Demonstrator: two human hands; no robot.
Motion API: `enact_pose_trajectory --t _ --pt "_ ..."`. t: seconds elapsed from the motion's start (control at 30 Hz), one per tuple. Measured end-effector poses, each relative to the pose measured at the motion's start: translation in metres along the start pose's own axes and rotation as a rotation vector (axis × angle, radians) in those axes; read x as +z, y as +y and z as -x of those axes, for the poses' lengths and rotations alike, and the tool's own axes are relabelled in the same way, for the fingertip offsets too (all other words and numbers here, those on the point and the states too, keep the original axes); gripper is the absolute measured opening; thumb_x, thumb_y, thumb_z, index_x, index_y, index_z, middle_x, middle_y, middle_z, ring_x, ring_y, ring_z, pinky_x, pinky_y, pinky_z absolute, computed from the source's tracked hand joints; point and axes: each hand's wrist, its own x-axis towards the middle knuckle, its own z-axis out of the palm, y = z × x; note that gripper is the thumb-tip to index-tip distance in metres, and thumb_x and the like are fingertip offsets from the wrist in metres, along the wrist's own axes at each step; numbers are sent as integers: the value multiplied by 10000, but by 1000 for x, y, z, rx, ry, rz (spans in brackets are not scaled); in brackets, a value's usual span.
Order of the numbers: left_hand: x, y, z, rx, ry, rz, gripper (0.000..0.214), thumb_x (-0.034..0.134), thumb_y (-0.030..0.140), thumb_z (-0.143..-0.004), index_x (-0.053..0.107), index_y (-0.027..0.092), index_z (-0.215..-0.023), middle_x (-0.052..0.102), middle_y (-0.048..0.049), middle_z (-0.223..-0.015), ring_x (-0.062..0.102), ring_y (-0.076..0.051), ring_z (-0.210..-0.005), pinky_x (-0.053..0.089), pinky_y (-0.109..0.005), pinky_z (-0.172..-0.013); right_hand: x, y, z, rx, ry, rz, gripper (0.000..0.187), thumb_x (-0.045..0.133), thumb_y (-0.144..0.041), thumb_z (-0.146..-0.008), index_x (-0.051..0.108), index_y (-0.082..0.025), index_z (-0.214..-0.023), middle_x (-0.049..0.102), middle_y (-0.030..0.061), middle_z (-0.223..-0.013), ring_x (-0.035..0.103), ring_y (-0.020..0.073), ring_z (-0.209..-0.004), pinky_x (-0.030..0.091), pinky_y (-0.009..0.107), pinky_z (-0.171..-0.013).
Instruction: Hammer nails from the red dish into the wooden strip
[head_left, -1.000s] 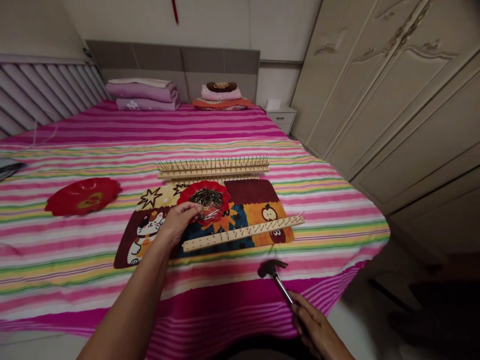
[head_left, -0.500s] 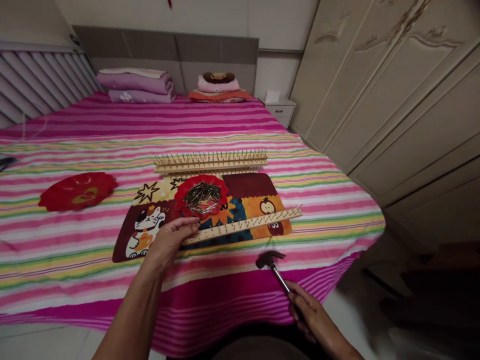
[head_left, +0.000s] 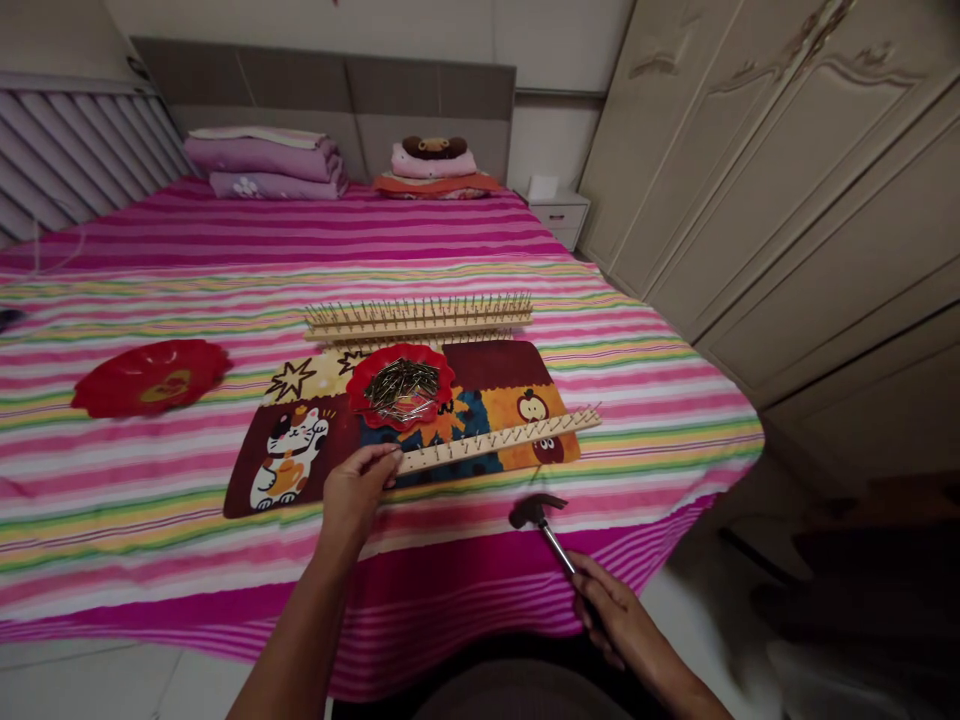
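My left hand (head_left: 355,490) rests with curled fingers on the left end of a wooden strip (head_left: 499,441) studded with nails, which lies across a patchwork mat (head_left: 300,450) on the striped bed. Whether a nail is pinched in those fingers I cannot make out. Just beyond the hand sits a red dish (head_left: 400,383) full of loose nails. My right hand (head_left: 611,615) grips the handle of a small hammer (head_left: 541,522), whose head hangs over the bed's near edge.
More nailed wooden strips (head_left: 418,317) are stacked behind the mat. A second red dish (head_left: 150,375) lies at the left. Folded bedding (head_left: 262,160) and cushions (head_left: 435,165) sit by the headboard. A nightstand (head_left: 559,215) and cream wardrobe doors (head_left: 787,180) stand to the right.
My left hand drew back from the dish of nails toward me and settled on the near strip's left end. The right hand kept its hold on the hammer.
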Motion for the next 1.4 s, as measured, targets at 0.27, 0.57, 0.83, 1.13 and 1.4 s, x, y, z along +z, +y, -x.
enact_pose_trajectory --t 0.27,0.57,0.83,1.13,1.4 --pt "10 4 4 -78 -91 88 402 743 389 -463 670 142 -772 673 -25 -715 616 -147 -659 514 -275 -615 1 -6 4 8 9 -17 566 468 -483 -729 488 -203 -1220 364 -101 -495 241 46 -313 126 145 -309" --pt "19 -6 6 28 -64 -105 290 695 389 -523 643 167 -702 640 12 -611 547 -106 -551 404 -199 -472 1 -4 2 9 12 -32 577 484 -493 -727 482 -199 -1224 378 -99 -496 250 45 -316 123 139 -303" --pt "21 -17 4 67 -42 -125 290 668 421 -587 646 189 -758 666 2 -666 598 -145 -647 419 -212 -511 -1 -2 1 -1 -1 -19 566 471 -484 -734 481 -202 -1225 379 -102 -487 240 45 -310 132 141 -303" --pt "24 -7 11 229 -26 -436 153 594 367 -646 658 240 -701 688 31 -679 617 -158 -689 447 -255 -679 5 5 3 -55 12 -24 648 495 -523 -728 481 -155 -1262 332 -109 -463 228 58 -320 126 169 -317" --pt "23 -21 9 343 -56 -477 158 553 361 -712 660 253 -756 707 12 -818 632 -175 -795 453 -267 -756 37 -60 25 -386 -125 155 537 435 -499 -862 495 -176 -1287 308 -68 -539 297 97 -462 216 218 -421"
